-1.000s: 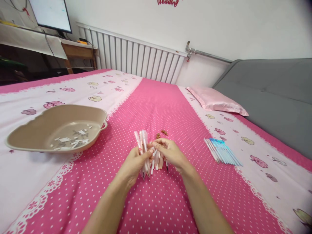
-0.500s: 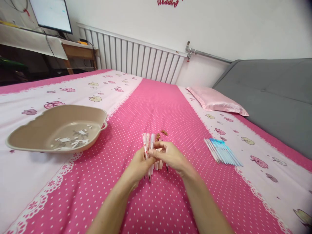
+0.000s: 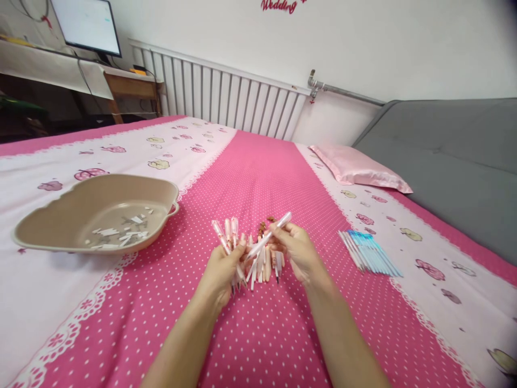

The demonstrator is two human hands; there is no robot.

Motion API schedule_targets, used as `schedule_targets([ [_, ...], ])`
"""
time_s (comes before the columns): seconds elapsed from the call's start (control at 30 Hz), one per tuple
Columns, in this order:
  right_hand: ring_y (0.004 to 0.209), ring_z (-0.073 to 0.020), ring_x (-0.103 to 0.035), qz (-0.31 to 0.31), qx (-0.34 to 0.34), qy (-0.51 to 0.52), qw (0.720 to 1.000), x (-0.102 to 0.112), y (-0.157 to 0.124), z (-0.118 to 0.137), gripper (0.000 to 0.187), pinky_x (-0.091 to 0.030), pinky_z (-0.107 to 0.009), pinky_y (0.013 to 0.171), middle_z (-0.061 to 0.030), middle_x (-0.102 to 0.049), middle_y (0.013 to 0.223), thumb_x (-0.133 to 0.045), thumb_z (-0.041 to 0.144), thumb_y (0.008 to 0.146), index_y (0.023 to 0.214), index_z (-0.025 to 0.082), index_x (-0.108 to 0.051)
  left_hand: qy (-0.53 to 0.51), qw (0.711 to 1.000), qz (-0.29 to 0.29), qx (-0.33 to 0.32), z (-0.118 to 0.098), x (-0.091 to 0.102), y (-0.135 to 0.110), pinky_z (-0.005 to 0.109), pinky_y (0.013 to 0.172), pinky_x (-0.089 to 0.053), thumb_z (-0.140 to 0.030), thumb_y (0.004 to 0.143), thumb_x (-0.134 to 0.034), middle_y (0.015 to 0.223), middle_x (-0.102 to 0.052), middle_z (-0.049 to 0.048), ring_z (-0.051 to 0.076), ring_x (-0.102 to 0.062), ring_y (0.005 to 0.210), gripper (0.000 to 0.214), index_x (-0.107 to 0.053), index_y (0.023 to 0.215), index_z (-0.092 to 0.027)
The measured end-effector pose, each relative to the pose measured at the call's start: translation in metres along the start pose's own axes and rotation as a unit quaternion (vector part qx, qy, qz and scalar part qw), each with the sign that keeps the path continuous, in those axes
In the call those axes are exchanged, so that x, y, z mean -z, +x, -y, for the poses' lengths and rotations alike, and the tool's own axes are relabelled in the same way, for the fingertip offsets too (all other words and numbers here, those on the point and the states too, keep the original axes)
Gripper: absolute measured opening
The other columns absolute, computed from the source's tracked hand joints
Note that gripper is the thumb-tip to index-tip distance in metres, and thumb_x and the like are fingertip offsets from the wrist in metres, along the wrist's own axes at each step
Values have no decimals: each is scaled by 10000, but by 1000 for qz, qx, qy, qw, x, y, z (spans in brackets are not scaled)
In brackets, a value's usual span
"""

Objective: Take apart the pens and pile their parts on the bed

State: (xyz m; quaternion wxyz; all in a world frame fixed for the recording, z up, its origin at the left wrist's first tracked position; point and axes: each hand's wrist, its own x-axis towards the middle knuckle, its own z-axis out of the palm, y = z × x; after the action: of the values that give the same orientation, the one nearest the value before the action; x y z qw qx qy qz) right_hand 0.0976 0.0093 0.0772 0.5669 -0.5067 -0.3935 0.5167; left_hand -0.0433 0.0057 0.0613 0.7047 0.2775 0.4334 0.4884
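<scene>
My left hand (image 3: 220, 272) is closed around several slim pens (image 3: 231, 230) with pale bodies and red-and-pink patterned ends, their dark tips pointing down toward me. Between the fingers of my right hand (image 3: 297, 250) is one whitish pen (image 3: 270, 235), tilted up to the right, its lower end close to my left fingers. Beneath and between both hands lies a loose pile of pale pens or pen parts (image 3: 264, 267) on the pink dotted bedspread. Small brown pieces (image 3: 262, 228) sit just beyond that pile; I cannot make out what they are.
A beige plastic basin (image 3: 121, 188) with white and grey scraps (image 3: 137, 220) stands on the left. To the right, a row of blue and pale pens (image 3: 369, 252) lies on the bedspread (image 3: 258, 345). Farther back are a pink pillow (image 3: 359, 170) and a grey headboard (image 3: 448, 151).
My right hand has drawn back slightly to the right with one pen, now slanted. My left hand has shifted left with the other pens, which are fanned out. More of the pile shows.
</scene>
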Motion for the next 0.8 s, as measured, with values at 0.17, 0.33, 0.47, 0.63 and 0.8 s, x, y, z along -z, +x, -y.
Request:
schedule_targets([
  [0.17,571,-75,-573,-73,18,82,994,2,5,1,265,-480,-176,538,-4,-627,695,-743,309,602,754,148,-597,-1,999,-11,-32,-2,1,0,129,328,-341,-284,632,-713,448,-573,-10,44,-457,328,264,-621,780,-86],
  [0.33,551,-68,-572,-67,-11,103,992,-1,5,0,298,-480,-153,506,2,-623,664,-765,279,580,791,141,-605,13,996,-7,-85,-4,-1,-3,125,378,-384,-211,493,-789,494,-599,-31,57,-517,402,413,-622,856,-106],
  [0.47,568,-57,-574,-45,-23,116,992,-2,4,-2,319,-490,-140,541,14,-616,658,-789,262,538,771,136,-612,34,991,-32,-127,-3,-2,-2,128,378,-366,-223,513,-771,478,-579,-41,48,-494,395,323,-630,774,-96],
  [0.63,546,-70,-561,-45,-19,90,995,-2,4,-2,307,-473,-165,513,9,-598,614,-792,274,522,723,127,-611,88,981,-39,-169,1,-1,-1,140,371,-340,-268,581,-729,436,-535,-53,48,-447,376,277,-642,778,-93],
  [0.8,555,-79,-557,-40,-4,92,995,-3,3,-2,294,-464,-191,528,17,-584,615,-784,254,523,723,132,-606,136,971,-61,-186,6,2,3,152,351,-310,-357,634,-687,435,-545,-30,55,-430,354,266,-645,701,-103],
])
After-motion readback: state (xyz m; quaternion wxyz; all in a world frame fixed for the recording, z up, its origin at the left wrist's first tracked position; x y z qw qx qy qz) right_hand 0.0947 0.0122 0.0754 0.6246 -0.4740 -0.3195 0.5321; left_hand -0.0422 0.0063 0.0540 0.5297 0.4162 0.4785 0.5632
